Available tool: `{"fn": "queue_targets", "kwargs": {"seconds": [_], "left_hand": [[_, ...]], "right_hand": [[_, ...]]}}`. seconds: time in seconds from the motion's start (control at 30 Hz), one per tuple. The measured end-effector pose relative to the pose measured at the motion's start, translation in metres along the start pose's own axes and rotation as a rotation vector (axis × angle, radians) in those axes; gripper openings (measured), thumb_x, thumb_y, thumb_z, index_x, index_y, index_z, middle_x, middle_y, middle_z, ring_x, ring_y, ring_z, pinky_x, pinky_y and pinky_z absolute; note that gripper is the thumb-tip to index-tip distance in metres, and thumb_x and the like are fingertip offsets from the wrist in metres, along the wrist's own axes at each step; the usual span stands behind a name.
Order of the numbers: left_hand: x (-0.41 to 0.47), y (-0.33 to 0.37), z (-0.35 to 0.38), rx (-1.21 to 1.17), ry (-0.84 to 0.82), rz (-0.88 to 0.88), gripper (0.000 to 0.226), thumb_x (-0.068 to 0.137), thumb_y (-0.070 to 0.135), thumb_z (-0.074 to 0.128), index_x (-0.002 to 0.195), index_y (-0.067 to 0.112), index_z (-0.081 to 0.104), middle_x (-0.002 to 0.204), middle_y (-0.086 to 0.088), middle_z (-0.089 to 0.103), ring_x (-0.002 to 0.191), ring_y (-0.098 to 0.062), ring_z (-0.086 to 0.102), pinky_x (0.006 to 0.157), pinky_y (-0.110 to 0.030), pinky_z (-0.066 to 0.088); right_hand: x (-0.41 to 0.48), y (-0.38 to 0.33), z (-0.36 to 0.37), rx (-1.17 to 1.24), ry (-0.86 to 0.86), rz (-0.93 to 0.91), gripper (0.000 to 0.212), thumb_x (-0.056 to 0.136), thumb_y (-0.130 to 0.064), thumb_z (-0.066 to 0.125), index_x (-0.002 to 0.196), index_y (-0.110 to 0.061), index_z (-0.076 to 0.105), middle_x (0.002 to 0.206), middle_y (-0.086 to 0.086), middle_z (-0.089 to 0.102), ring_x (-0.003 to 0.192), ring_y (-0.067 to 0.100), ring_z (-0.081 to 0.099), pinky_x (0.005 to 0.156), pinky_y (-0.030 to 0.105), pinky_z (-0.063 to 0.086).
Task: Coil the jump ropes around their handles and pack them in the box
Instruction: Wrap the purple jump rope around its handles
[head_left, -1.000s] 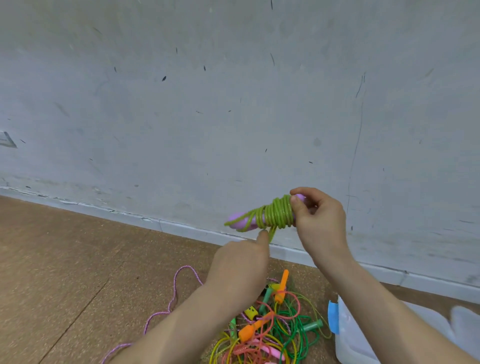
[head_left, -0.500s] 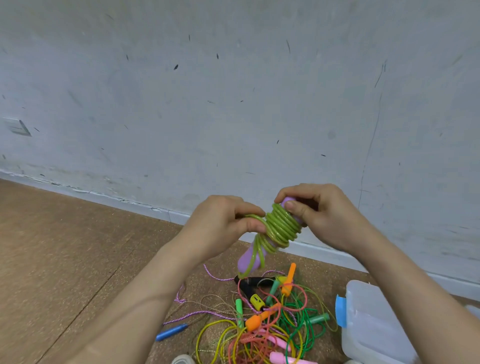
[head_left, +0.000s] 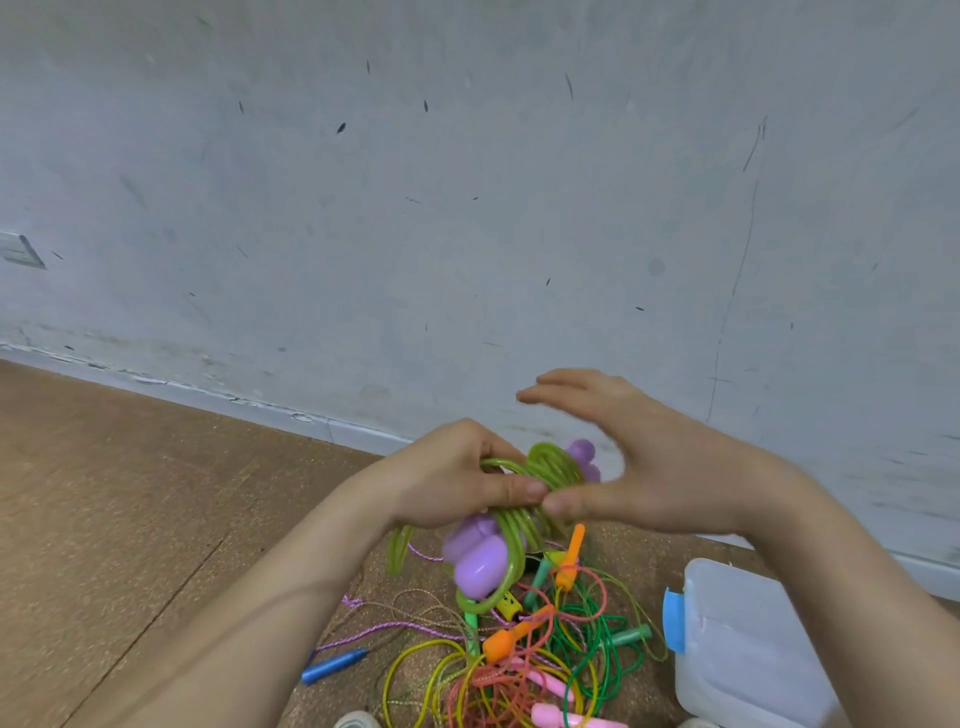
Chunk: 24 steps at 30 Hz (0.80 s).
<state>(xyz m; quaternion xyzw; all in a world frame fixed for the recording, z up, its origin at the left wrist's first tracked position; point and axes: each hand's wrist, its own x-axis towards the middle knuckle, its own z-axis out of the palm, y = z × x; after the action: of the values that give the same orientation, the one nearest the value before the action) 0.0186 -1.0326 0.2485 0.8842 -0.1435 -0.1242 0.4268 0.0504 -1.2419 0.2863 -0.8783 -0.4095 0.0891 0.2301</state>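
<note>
Lowest and nearest, a pile of loose ropes (head_left: 519, 670) in orange, pink, green and yellow lies tangled on the brown floor (head_left: 130, 493). The white plastic box (head_left: 753, 639) stands just beside it, on the person's right. Above the pile both hands hold up the green jump rope (head_left: 550, 465), which is wound in tight glossy turns around the middle of its two purple handles (head_left: 480, 564). The handles lie side by side. Their long axis is tilted, with the rounded near ends pointing down toward the person and the far ends rising up and to the right. The left hand (head_left: 452, 483) grips the coil from the left, fingers curled round it and thumb pressed across the turns. A slack loop (head_left: 397, 551) hangs below that hand, so the winding looks unfinished. The right hand (head_left: 660, 467) holds nothing: its fingers are straight and lifted clear above the bundle, and only the thumb tip touches the coil beside the left thumb. The bundle lies left of and below that palm, and the box is nearer this hand. Behind stands the scuffed grey wall (head_left: 467, 208).
</note>
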Motion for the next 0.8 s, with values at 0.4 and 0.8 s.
{"fn": "queue_targets", "kwargs": {"seconds": [0.4, 0.8], "left_hand": [[-0.005, 0.007, -0.001, 0.203, 0.254, 0.018, 0.045, 0.068, 0.044, 0.081, 0.11, 0.036, 0.068, 0.09, 0.01, 0.072, 0.062, 0.008, 0.057, 0.068, -0.018, 0.046], [-0.014, 0.007, -0.005, 0.993, 0.38, 0.443, 0.032, 0.086, 0.046, 0.04, 0.085, 0.034, 0.07, 0.08, 0.013, 0.067, 0.073, -0.016, 0.062, 0.061, -0.028, 0.048]], "right_hand": [[0.016, 0.001, 0.015, -0.21, -0.051, 0.109, 0.063, 0.065, -0.066, 0.073, 0.115, -0.03, 0.059, 0.098, -0.01, 0.064, 0.091, 0.013, 0.055, 0.074, 0.03, 0.043], [0.013, 0.007, 0.017, -0.099, -0.035, 0.08, 0.061, 0.062, -0.054, 0.082, 0.114, -0.032, 0.06, 0.102, -0.016, 0.059, 0.092, 0.003, 0.05, 0.075, 0.013, 0.038]]}}
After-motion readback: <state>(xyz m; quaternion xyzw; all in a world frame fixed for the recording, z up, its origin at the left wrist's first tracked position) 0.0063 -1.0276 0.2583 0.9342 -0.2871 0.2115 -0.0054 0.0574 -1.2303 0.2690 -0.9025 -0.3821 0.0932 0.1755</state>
